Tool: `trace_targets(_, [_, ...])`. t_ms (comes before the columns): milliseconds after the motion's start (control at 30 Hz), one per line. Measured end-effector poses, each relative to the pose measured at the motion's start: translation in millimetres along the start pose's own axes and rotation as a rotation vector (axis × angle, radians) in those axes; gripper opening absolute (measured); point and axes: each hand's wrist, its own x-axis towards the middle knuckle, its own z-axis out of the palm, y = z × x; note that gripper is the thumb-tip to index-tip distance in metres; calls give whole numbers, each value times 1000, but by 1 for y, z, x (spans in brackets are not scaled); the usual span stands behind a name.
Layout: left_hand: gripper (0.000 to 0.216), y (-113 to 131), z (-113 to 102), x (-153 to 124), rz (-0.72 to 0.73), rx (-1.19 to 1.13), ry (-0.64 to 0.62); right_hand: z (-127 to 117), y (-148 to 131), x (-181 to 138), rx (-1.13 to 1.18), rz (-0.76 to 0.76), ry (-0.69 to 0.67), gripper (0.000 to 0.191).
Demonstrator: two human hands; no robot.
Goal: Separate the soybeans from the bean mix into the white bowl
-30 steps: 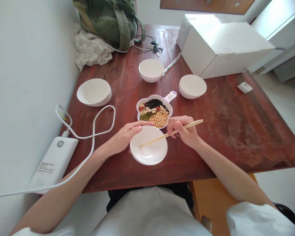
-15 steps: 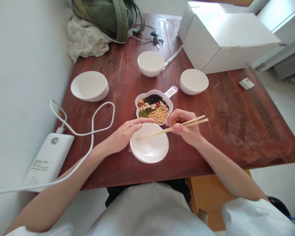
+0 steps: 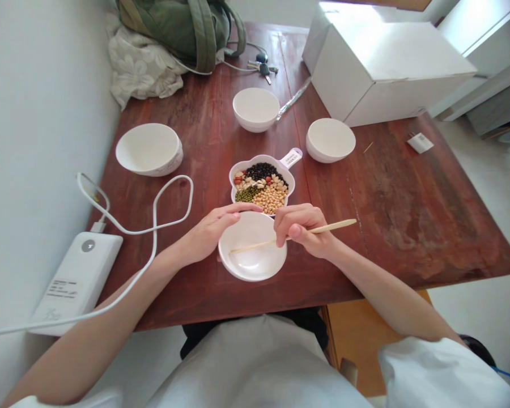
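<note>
In the head view, my right hand (image 3: pixel 304 228) is closed round a pair of wooden chopsticks (image 3: pixel 335 226). Their tips reach down into a white bowl (image 3: pixel 255 272) near the table's front edge. No food can be made out inside that bowl. My left hand (image 3: pixel 212 231) holds it at the left rim, with fingers stretched along the far side and a fingertip showing below. Just beyond both hands lies a white, lilac-rimmed scalloped dish (image 3: pixel 232 180) with a short handle. It contains black beans, green beans, yellow soybeans, and pale and reddish beans or nuts.
Three more white bowls stand farther back: left (image 3: pixel 149 148), middle (image 3: pixel 256 110) and right (image 3: pixel 330 140). A power bank (image 3: pixel 74 283) with a looping cable (image 3: pixel 155 209) lies at left. Behind are a green bag (image 3: pixel 170 31), keys (image 3: pixel 263 69) and a large white box (image 3: pixel 344 79).
My right hand has lowered and moved slightly left over the bowl's right rim, bringing the chopsticks flatter and closer together. My left hand keeps its hold. The whole view has shifted slightly.
</note>
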Motion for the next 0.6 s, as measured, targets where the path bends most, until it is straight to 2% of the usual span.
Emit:
trace_targets(200, [46, -4, -3, 0, -25, -47, -15, -8, 5, 2, -42, 22, 62, 63])
trace_targets(300, [50, -5, -9, 1, -44, -55, -73, -13, 11, 1, -14, 66, 95, 71])
trace_targets(433, [53, -5, -14, 4, -51, -84, -73, -18, 20, -2, 79, 130, 150, 72])
trace_targets(600, [54, -7, -13, 3, -44, -78, -90, -23, 23, 3, 174, 193, 340, 76])
